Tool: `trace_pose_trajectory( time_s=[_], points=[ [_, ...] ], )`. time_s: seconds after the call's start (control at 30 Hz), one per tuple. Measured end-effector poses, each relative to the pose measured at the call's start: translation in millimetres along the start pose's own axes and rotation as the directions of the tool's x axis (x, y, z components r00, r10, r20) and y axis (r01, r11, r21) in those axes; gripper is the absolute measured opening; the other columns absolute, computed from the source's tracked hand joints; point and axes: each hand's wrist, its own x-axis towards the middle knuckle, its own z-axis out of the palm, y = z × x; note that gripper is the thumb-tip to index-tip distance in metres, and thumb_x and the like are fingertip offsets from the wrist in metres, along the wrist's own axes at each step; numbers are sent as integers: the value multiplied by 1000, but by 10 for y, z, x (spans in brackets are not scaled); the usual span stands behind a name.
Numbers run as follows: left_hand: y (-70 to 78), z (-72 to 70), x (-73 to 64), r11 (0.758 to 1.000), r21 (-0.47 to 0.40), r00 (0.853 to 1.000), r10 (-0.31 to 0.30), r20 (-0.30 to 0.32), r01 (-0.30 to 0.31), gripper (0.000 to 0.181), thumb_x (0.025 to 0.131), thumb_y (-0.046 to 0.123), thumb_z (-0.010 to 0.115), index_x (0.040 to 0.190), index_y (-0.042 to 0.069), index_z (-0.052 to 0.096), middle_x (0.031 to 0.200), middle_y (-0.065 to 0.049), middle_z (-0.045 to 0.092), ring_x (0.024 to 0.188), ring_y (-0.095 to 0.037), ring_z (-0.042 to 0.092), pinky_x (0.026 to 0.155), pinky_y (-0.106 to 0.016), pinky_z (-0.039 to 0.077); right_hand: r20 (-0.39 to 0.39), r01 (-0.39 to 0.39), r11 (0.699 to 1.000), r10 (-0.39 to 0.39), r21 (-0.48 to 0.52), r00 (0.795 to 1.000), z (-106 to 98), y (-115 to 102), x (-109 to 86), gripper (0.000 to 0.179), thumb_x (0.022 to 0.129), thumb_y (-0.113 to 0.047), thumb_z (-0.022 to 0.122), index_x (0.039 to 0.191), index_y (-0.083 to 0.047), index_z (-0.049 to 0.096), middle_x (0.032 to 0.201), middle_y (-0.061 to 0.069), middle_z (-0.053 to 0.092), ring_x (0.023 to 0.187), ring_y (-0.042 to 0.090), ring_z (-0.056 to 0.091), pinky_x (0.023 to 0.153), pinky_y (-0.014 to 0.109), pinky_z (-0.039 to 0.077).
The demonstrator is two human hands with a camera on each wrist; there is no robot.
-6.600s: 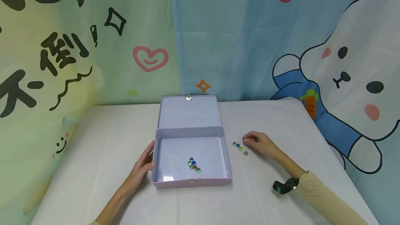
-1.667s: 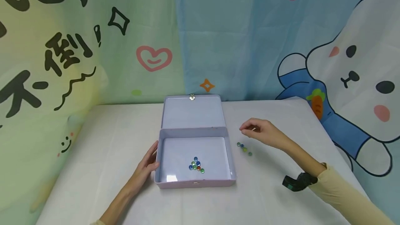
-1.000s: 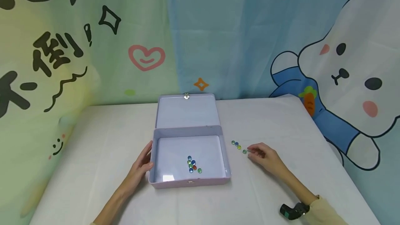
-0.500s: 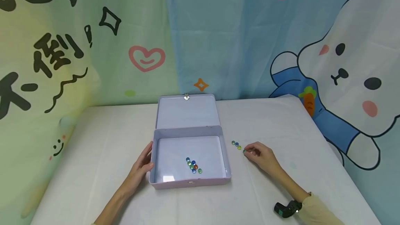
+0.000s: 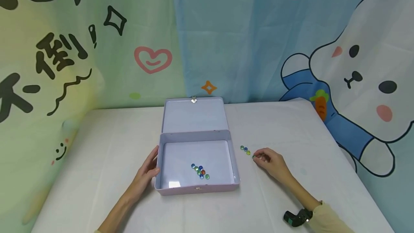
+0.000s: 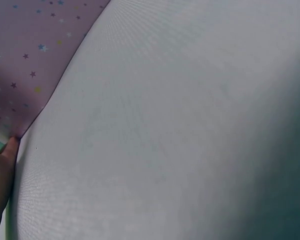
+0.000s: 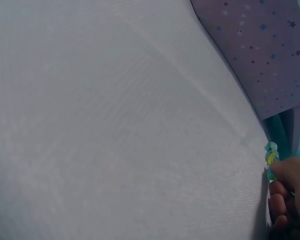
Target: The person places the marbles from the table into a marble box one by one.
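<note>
Against the left wall of the lilac hinged box (image 5: pixel 181 191), your left hand (image 5: pixel 145 172) rests with its fingers extended and its thumb apart from them, touching the outside near the rim; it looks placed there to steady the box, though how firmly it presses you cannot tell from these views. To the right of the box, your right hand (image 5: pixel 272 163) pinches a green marble (image 5: pixel 253 157) between thumb and index finger, with the other fingers tucked under; such a fingertip grip seems suited to something small and smooth that rolls readily; whether the marble touches the white tablecloth (image 5: pixel 207 213), you cannot tell. Near the box's right wall, between it and that hand, three loose marbles (image 5: pixel 245 149) lie in a slanting row; inside the box, a cluster of blue, green and orange-red marbles (image 5: pixel 198 172) sits toward the front, where the walls probably guard against rolling away; behind the tray part, the box's lid (image 5: pixel 195 118) is folded back, which leaves your marbles reachable from above.
</note>
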Motion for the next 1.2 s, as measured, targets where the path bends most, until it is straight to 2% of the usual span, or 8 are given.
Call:
trace_pose_trajectory(
  time_s=[0.3,0.63,0.7,0.87,0.93,1.0,1.13,1.2],
  points=[
    [14,-10,-3,1000,-7,1000,4,1,-4,66,98,16,43,156,30,14,165,-9,10,148,-45,17,111,-66,19,53,-84,993,80,79,995,-34,-6,18,15,87,-20,71,99,-11,70,84,0,65,71,1,49,64,18,44],
    [6,-15,-14,1000,0,1000,7,0,-7,66,98,16,43,156,30,14,165,-9,11,147,-45,18,110,-64,22,126,-234,958,215,165,969,-103,16,43,26,90,-32,68,104,-10,70,93,3,70,74,3,56,67,19,47],
    [5,-18,-17,1000,7,1000,4,-1,-4,66,98,16,43,156,30,14,165,-9,12,147,-44,19,111,-59,25,135,-255,949,232,187,963,-124,-1,50,28,90,-34,68,105,-10,70,95,4,70,75,4,56,68,19,48],
    [13,-26,-11,1000,12,1000,1,3,-1,66,98,16,44,156,31,15,164,-6,13,147,-42,21,105,-25,34,156,-264,943,235,205,959,-171,-18,70,30,91,-33,67,107,-7,69,96,6,70,74,3,55,66,19,49],
    [21,-26,-7,1000,13,1000,-1,6,1,66,98,16,44,156,32,15,164,-6,13,147,-41,22,104,-20,34,168,-262,943,230,204,959,-189,-23,77,30,91,-31,67,107,-6,68,96,7,70,73,3,55,65,20,49],
    [27,-21,-5,1000,16,1000,0,7,0,66,98,17,44,156,31,15,164,-7,13,147,-41,22,107,-28,33,183,-264,943,229,201,956,-208,-29,88,30,91,-30,67,107,-5,68,98,9,70,74,3,55,65,20,49],
    [28,-10,-5,1000,22,1000,2,2,-2,67,98,16,44,156,30,15,164,-8,13,147,-42,23,110,-51,28,197,-286,937,248,200,949,-247,-46,134,31,91,-31,66,108,-5,67,101,9,69,75,4,55,64,21,49],
    [21,-6,-6,1000,17,1000,7,0,-7,67,98,16,44,156,30,15,164,-9,13,147,-43,22,110,-57,25,201,-293,933,252,209,947,-262,-65,167,32,92,-32,65,110,-5,66,104,8,69,79,2,57,67,20,50]
  ],
)
